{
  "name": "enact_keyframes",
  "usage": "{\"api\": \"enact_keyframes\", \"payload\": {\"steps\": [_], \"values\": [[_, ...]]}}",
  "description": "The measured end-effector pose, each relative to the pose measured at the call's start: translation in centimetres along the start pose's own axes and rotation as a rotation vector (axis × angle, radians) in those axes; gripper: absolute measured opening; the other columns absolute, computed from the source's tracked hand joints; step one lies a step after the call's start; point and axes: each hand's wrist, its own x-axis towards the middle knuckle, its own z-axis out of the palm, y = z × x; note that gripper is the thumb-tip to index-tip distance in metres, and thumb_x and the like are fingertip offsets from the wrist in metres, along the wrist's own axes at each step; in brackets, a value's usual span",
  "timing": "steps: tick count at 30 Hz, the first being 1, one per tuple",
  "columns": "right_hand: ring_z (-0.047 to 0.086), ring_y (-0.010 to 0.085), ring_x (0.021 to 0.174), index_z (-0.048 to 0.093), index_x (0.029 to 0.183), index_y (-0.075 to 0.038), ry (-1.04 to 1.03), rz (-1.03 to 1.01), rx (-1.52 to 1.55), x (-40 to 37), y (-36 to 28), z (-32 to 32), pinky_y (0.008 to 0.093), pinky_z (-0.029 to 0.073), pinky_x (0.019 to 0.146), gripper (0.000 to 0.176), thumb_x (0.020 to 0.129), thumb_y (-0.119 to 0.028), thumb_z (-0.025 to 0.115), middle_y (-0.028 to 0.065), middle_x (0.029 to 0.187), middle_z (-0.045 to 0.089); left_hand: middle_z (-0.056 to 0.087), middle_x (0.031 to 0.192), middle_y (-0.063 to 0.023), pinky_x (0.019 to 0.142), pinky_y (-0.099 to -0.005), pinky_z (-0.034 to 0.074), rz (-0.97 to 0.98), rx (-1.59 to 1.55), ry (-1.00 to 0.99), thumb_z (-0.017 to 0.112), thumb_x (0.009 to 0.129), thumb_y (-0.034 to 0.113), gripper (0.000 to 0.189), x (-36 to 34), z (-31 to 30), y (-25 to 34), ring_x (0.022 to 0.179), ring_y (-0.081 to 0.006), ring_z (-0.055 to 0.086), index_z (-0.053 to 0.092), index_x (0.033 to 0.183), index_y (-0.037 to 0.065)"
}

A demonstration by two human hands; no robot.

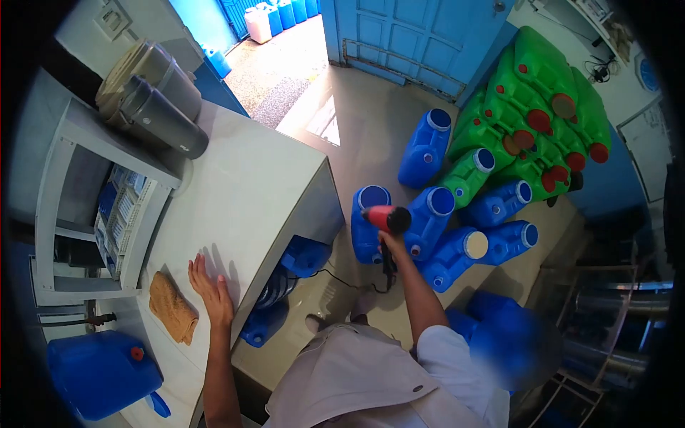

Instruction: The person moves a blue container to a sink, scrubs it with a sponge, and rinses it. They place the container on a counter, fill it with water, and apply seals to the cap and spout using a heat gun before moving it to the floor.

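Over blue plastic jerrycan (364, 242) of unseen contents | gripping red-and-black hairdryer (386, 217) in closed right hand (390, 243) | spreading empty left hand (212, 291) at white countertop (239, 171)

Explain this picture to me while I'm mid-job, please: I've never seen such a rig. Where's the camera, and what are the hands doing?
There is no robot here: a person works with bare hands, and the one picture comes from a camera on their head, looking forward and down. The left hand is spread open at the white counter, holding nothing. Beside it lies a brown cloth; a dark grey flask is at the far end. The right hand grips a red and black blower near blue jugs on the floor. Green jugs are piled beyond.
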Motion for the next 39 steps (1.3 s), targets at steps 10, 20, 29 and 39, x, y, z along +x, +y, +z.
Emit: {"api": "enact_keyframes", "payload": {"steps": [10, 20, 29, 39], "values": [[0.054, 0.0147, 0.052, 0.056, 0.081, -0.005, 0.092, -0.161, 0.141, -13.5, -10.0, -6.0, 0.0276, 0.047, 0.051, 0.014, 0.074, -0.015, 0.063, 0.0044, 0.067, 0.054, 0.028, 0.139, -0.0238, 0.109, -0.0499, 0.005, 0.016, -0.106, 0.040, 0.042, 0.088, 0.035, 0.062, -0.2, -0.4, -1.4, 0.132, -0.0416, 0.017, 0.027, 0.135, -0.003], [0.058, 0.0160, 0.072, 0.057, 0.105, 0.000, -0.624, -0.944, -0.133, -37.0, -34.9, 19.9, 0.0278, 0.048, 0.064, 0.038, 0.073, -0.014, 0.069, 0.0097, 0.089, 0.061, 0.036, 0.131, -0.0207, 0.105, -0.0440, 0.024, 0.222, -0.451, 0.212, 0.051, 0.084, 0.013, 0.048, -7.0, -13.5, -3.8, 0.126, -0.0395, 0.029, 0.036, 0.127, 0.000], [0.057, 0.0336, 0.102, 0.060, 0.107, -0.006, -0.384, -1.831, -1.031, -51.3, -43.2, 54.4, 0.0383, 0.047, 0.086, 0.050, 0.066, -0.030, 0.072, 0.0189, 0.114, 0.056, 0.043, 0.126, -0.0197, 0.100, -0.0419, 0.032, -0.015, -0.350, 0.446, 0.048, 0.082, 0.004, 0.041, -16.4, -23.4, -14.0, 0.117, -0.0371, 0.040, 0.042, 0.122, 0.001], [0.056, 0.0356, 0.103, 0.062, 0.107, -0.009, -0.200, -1.699, -1.499, -48.4, -41.6, 68.6, 0.0442, 0.045, 0.089, 0.046, 0.064, -0.024, 0.068, 0.0188, 0.121, 0.050, 0.057, 0.102, -0.0152, 0.083, -0.0375, 0.043, -0.287, -0.210, 0.598, 0.049, 0.080, -0.002, 0.022, -19.7, -24.7, -18.2, 0.096, -0.0332, 0.054, 0.056, 0.100, 0.001]]}}
